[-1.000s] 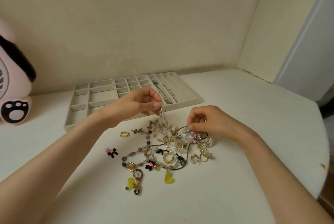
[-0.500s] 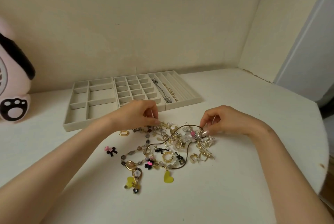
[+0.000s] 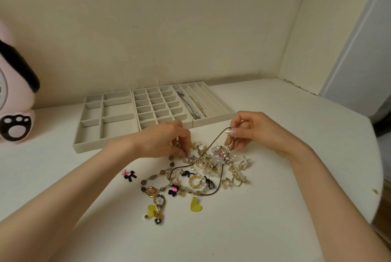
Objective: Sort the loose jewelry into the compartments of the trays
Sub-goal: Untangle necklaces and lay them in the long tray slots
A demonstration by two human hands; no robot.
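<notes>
A tangled pile of loose jewelry (image 3: pixel 203 168) lies on the white table in front of three beige trays (image 3: pixel 110 132). My right hand (image 3: pixel 254 132) pinches a thin brown cord necklace (image 3: pixel 213 145) and holds its loop lifted above the pile. Fingers of my left hand (image 3: pixel 160 141) are curled down on the pile's left edge, pinching a small piece I cannot make out. The right tray (image 3: pixel 220 113) of long slots holds a silver chain (image 3: pixel 188 105) and a gold chain (image 3: pixel 198 106).
A pink and black bow (image 3: pixel 129 174) lies apart to the pile's left. Two yellow hearts (image 3: pixel 195 205) sit at the near edge. A pink plush toy (image 3: pixel 14 101) stands at the far left. The table's rounded edge (image 3: pixel 378 187) runs on the right.
My left hand dropped from above the pile down onto its left edge. My right hand took the brown cord and raised it up and to the right.
</notes>
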